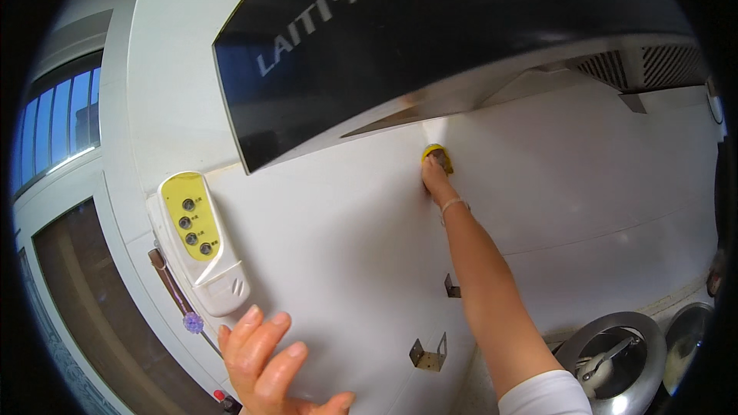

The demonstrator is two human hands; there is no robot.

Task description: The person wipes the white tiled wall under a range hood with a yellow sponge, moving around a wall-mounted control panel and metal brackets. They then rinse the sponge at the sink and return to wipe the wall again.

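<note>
My right hand grips a yellow scrubbing pad, whose exact kind is partly hidden by the fingers. The arm reaches up across the white wall, and the pad is at the wall just below the range hood. A patch of light falls on the wall above the pad. My left hand is raised at the bottom of the view, fingers spread, with nothing in it. Above that hand, a white control box with a yellow panel and several round buttons is mounted on the wall.
Metal brackets stick out from the wall left of my right forearm. At lower right stands a metal pan with a utensil inside. A brown strap with a purple flower ornament hangs beside the box. A framed glass door is at left.
</note>
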